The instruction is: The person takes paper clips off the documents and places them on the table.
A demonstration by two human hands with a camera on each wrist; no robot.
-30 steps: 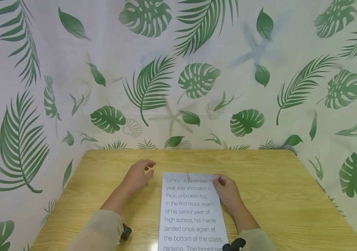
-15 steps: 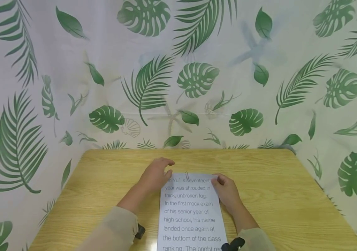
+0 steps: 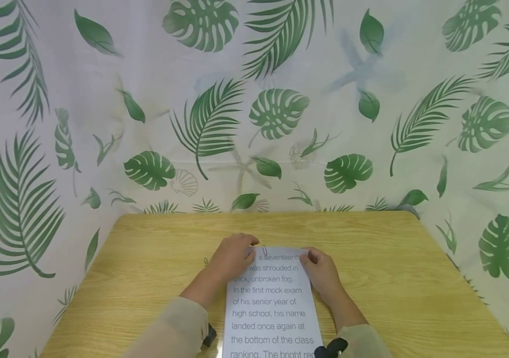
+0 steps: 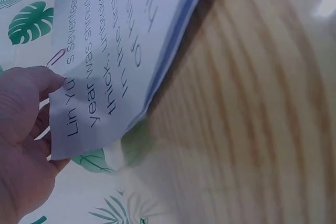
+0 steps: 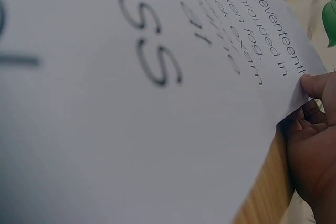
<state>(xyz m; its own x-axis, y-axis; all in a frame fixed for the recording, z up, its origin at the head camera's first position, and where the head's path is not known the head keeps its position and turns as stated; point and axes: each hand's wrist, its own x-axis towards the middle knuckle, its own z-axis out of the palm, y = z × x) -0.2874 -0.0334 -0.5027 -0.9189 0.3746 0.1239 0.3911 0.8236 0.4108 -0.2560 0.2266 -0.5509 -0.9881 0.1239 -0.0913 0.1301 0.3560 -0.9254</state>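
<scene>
A stack of printed paper sheets lies in front of me, with a paper clip on its top edge. My left hand covers the upper left corner in the head view. In the left wrist view its thumb tip is on the front of the sheets, close beside the clip, and its fingers go behind the edge. My right hand pinches the upper right corner; in the right wrist view its thumb presses the front, other fingers curled behind.
Another paper clip lies on the wooden table, left of my left hand. Behind the table hangs a white curtain with green leaf prints. A black wrist camera sits near each sleeve.
My left hand has moved right from beside the stack onto its upper left corner and now grips it. The loose clip on the table has come into fuller view. My right hand keeps its hold.
</scene>
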